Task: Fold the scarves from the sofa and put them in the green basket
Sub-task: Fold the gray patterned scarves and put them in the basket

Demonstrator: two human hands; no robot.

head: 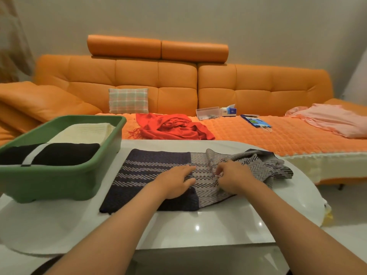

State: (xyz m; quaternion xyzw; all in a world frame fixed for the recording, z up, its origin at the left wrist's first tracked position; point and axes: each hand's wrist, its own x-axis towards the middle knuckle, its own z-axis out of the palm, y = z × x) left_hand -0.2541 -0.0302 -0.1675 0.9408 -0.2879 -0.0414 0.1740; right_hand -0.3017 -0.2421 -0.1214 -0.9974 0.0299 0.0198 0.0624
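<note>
This is a home living room. A long orange tufted leather sofa (pixel 178 80) with roll headrests stands against a plain wall (pixel 198 18), its seat under an orange quilted cover (pixel 278 135). A pastel plaid cushion (pixel 128 100) leans on the backrest, a blue-and-white tissue box (pixel 229 111) sits on the seat, and a glossy white oval coffee table (pixel 198 225) stands in front.

Head-worn view, forward-down (close, wide)

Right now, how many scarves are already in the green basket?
2: a black scarf with a white stripe at the near end of the green basket, and a cream scarf at the far end. More could lie hidden beneath them.
</note>
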